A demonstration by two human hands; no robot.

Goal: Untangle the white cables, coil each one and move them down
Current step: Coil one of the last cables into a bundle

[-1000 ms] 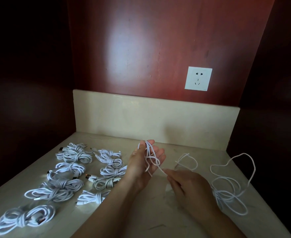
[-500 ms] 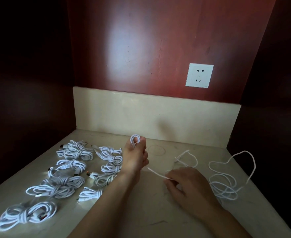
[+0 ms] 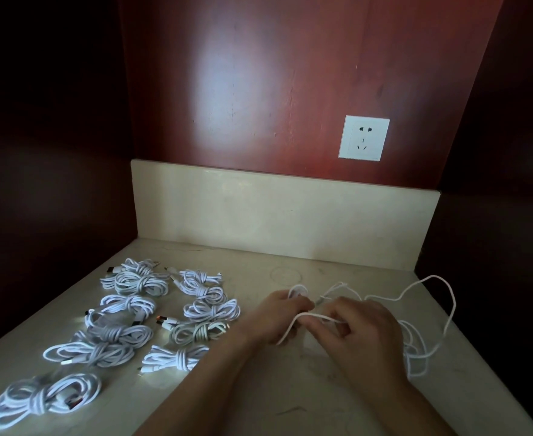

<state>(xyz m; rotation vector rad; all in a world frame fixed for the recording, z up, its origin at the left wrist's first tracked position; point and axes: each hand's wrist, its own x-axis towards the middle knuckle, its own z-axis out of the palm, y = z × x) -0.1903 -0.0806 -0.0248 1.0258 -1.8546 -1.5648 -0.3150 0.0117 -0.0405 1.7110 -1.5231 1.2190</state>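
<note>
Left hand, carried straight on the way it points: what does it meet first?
The left hand would likely meet the right hand first, close ahead on the white cable both grip; depth is unclear.

Two hands in shot, the left hand [image 3: 276, 317] and the right hand [image 3: 364, 330], both bare. Behind the fingers, the wrists are uncovered too. The left forearm [image 3: 202, 388] is bare to the frame's bottom edge, and the right forearm [image 3: 416, 407] likewise. The fingertips are blurred, so the nails are unreadable.
</note>
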